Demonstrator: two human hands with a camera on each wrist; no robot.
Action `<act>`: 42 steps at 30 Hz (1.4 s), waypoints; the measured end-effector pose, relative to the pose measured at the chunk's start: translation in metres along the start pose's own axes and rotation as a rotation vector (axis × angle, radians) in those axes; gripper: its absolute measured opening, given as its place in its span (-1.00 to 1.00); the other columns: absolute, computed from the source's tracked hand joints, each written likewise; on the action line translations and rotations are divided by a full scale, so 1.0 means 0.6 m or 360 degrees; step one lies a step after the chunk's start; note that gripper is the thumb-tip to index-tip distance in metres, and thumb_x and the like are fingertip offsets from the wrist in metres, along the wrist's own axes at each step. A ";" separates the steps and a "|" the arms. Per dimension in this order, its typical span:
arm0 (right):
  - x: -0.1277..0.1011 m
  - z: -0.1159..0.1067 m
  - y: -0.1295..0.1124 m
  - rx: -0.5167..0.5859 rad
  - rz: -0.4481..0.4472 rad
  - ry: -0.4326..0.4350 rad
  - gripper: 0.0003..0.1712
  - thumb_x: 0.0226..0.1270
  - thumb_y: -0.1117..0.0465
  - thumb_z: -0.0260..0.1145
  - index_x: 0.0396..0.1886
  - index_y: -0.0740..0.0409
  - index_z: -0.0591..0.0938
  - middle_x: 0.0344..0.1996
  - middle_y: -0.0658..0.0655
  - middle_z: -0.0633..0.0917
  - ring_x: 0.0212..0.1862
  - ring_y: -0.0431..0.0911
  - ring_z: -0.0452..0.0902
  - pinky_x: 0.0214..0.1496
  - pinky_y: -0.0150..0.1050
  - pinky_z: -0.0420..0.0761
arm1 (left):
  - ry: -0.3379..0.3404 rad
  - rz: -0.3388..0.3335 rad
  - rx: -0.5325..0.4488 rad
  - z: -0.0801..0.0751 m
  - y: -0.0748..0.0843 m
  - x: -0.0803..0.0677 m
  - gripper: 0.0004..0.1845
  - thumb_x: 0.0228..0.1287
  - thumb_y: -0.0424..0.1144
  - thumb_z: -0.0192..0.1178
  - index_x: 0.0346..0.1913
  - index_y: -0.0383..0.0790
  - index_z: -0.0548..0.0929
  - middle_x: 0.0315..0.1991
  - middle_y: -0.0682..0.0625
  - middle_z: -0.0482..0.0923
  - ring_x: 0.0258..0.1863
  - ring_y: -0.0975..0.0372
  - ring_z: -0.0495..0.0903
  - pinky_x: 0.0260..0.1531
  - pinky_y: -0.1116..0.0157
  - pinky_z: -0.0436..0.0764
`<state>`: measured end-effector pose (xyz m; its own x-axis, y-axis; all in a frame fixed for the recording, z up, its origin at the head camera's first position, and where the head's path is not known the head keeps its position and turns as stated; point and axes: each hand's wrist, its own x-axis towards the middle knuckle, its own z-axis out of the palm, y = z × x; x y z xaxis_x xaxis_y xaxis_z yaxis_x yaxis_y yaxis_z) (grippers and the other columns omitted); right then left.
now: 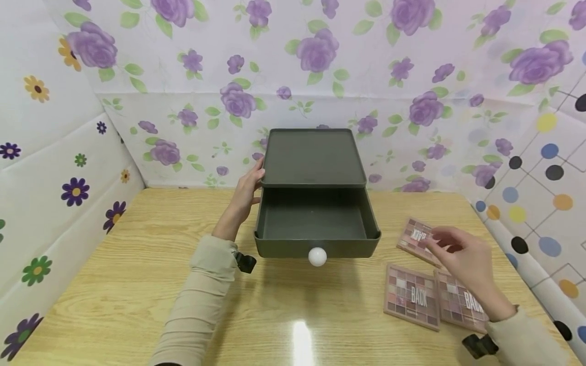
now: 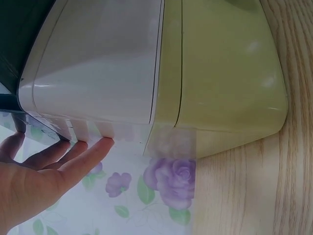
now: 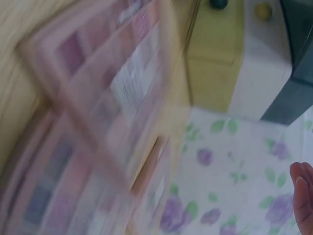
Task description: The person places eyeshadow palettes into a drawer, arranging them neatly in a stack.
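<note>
1. Drawer unit (image 1: 313, 157) sits on counter (image 1: 137, 264); dark top drawer (image 1: 281, 248) pulled out, white knob (image 1: 317, 256) in front.
2. Left hand (image 1: 244, 195): fingers apart, touching unit's left side.
3. Right hand (image 1: 467, 256): near rear palette (image 1: 414, 236), fingers loosely bent, thumb close to them.
4. Two front palettes (image 1: 409, 297) side by side.
5. Floral backdrop (image 1: 274, 76) behind.

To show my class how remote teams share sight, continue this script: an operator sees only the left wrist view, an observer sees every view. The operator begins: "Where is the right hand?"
Observer: In the head view, the right hand is to the right of the drawer unit.
Operator: What lies near it?
Observer: Three palettes lie on the table there.
Operator: Does the top drawer have a knob?
Observer: Yes, a white knob on its front.
</note>
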<state>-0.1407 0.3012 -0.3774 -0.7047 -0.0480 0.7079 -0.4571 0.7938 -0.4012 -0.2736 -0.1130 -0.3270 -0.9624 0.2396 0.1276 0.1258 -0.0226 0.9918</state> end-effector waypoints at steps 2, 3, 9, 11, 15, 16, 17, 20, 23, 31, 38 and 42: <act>0.000 -0.005 0.014 -0.0021 0.0070 -0.0059 -0.64 -0.23 0.34 0.50 -0.31 0.24 0.67 -0.57 0.15 0.66 -0.50 -0.62 0.36 -0.49 -0.64 0.39 | 0.0008 -0.0006 -0.0003 -0.004 -0.010 0.007 -0.33 0.23 -0.03 -0.17 0.43 0.00 0.02 0.39 -0.09 0.02 0.26 -0.07 0.18 0.03 -0.20 0.25; 0.001 -0.008 0.022 -0.0038 0.0094 -0.0094 -0.61 -0.22 0.31 0.51 -0.26 0.25 0.66 -0.53 0.17 0.67 -0.48 -0.59 0.38 -0.49 -0.64 0.39 | 0.0010 -0.0007 0.0008 -0.006 -0.014 0.011 -0.33 0.24 -0.02 -0.17 0.43 0.03 0.02 0.40 -0.07 0.01 0.26 -0.05 0.19 0.03 -0.19 0.26; 0.006 -0.019 0.068 -0.0147 0.0296 -0.0496 -0.30 -0.04 0.06 0.44 0.08 0.34 0.49 -0.15 0.37 0.58 -0.26 0.10 0.55 -0.34 -0.11 0.54 | 0.0029 0.0020 0.0065 -0.009 -0.026 0.017 -0.32 0.21 0.07 -0.16 0.42 0.10 0.03 0.41 0.01 -0.04 0.28 -0.03 0.17 0.01 -0.18 0.29; 0.007 -0.019 0.086 -0.0162 0.0351 -0.0652 -0.20 0.00 0.01 0.41 0.16 0.39 0.39 -0.07 0.43 0.51 -0.18 0.26 0.49 -0.30 0.11 0.47 | 0.0028 0.0025 0.0053 -0.009 -0.027 0.018 -0.32 0.22 0.06 -0.15 0.42 0.10 0.04 0.41 0.02 -0.03 0.28 -0.03 0.17 0.01 -0.17 0.30; 0.011 -0.013 0.129 -0.0158 0.0373 -0.0879 -0.05 -0.01 -0.04 0.41 0.24 0.46 0.25 0.04 0.51 0.39 -0.07 0.36 0.38 -0.23 0.24 0.37 | 0.0027 0.0013 0.0040 -0.005 -0.015 0.011 -0.32 0.22 0.01 -0.17 0.43 0.05 0.02 0.41 -0.01 -0.04 0.28 -0.03 0.16 0.02 -0.17 0.29; 0.012 -0.011 0.140 -0.0166 0.0361 -0.0918 -0.02 -0.02 -0.05 0.42 0.24 0.47 0.23 0.05 0.52 0.37 -0.06 0.37 0.36 -0.21 0.25 0.37 | 0.0024 0.0013 0.0040 -0.003 -0.009 0.007 -0.32 0.22 0.00 -0.17 0.43 0.03 0.01 0.41 -0.02 -0.04 0.29 -0.04 0.16 0.03 -0.17 0.28; 0.012 -0.009 0.150 -0.0169 0.0351 -0.0955 0.01 -0.03 -0.06 0.42 0.25 0.48 0.21 0.07 0.54 0.35 -0.04 0.39 0.33 -0.19 0.26 0.35 | 0.0025 0.0013 0.0038 0.000 -0.003 0.003 -0.31 0.22 -0.01 -0.18 0.43 -0.01 0.00 0.41 -0.05 -0.04 0.28 -0.06 0.16 0.03 -0.17 0.28; 0.013 -0.004 0.175 -0.0185 0.0313 -0.1080 0.07 -0.06 -0.09 0.43 0.26 0.51 0.17 0.11 0.57 0.28 0.04 0.44 0.23 -0.10 0.30 0.28 | 0.0016 0.0024 0.0051 0.006 0.013 -0.008 -0.30 0.22 -0.05 -0.20 0.43 -0.08 -0.03 0.41 -0.10 -0.05 0.28 -0.08 0.16 0.02 -0.17 0.28; 0.012 0.000 0.193 -0.0176 0.0264 -0.1172 0.08 -0.10 -0.07 0.45 0.24 0.53 0.17 0.11 0.60 0.25 0.07 0.47 0.15 -0.06 0.34 0.20 | 0.0021 0.0032 0.0060 0.008 0.016 -0.011 -0.31 0.23 -0.06 -0.21 0.43 -0.12 -0.03 0.40 -0.12 -0.03 0.25 -0.09 0.19 -0.01 -0.16 0.33; 0.004 0.007 0.231 -0.0304 0.0116 -0.1314 0.05 -0.15 -0.12 0.45 0.18 0.52 0.29 0.03 0.60 0.34 0.02 0.48 0.23 -0.09 0.34 0.25 | 0.0029 0.0034 0.0049 0.007 0.015 -0.011 -0.30 0.21 -0.05 -0.20 0.43 -0.10 -0.02 0.41 -0.11 -0.08 0.29 -0.10 0.13 0.01 -0.17 0.30; -0.005 0.006 0.238 -0.0333 0.0171 -0.1453 0.09 -0.12 -0.13 0.42 0.28 0.44 0.21 0.07 0.63 0.28 0.03 0.55 0.17 -0.09 0.39 0.21 | 0.0010 0.0031 0.0062 0.006 0.013 -0.011 -0.30 0.22 -0.04 -0.21 0.43 -0.07 -0.03 0.42 -0.09 -0.10 0.30 -0.11 0.09 0.03 -0.19 0.26; -0.005 0.008 0.232 -0.0360 0.0170 -0.1474 0.16 -0.18 -0.14 0.44 0.31 0.41 0.15 0.11 0.63 0.22 0.06 0.55 0.11 -0.07 0.41 0.17 | 0.0013 0.0036 0.0063 0.006 0.012 -0.011 -0.30 0.21 -0.04 -0.22 0.44 -0.08 -0.03 0.42 -0.10 -0.10 0.30 -0.11 0.09 0.03 -0.20 0.25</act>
<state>-0.2049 0.4091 -0.4384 -0.9301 -0.3518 -0.1053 -0.3182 0.9153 -0.2467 -0.2653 -0.1112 -0.3206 -0.9612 0.2314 0.1503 0.1570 0.0106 0.9875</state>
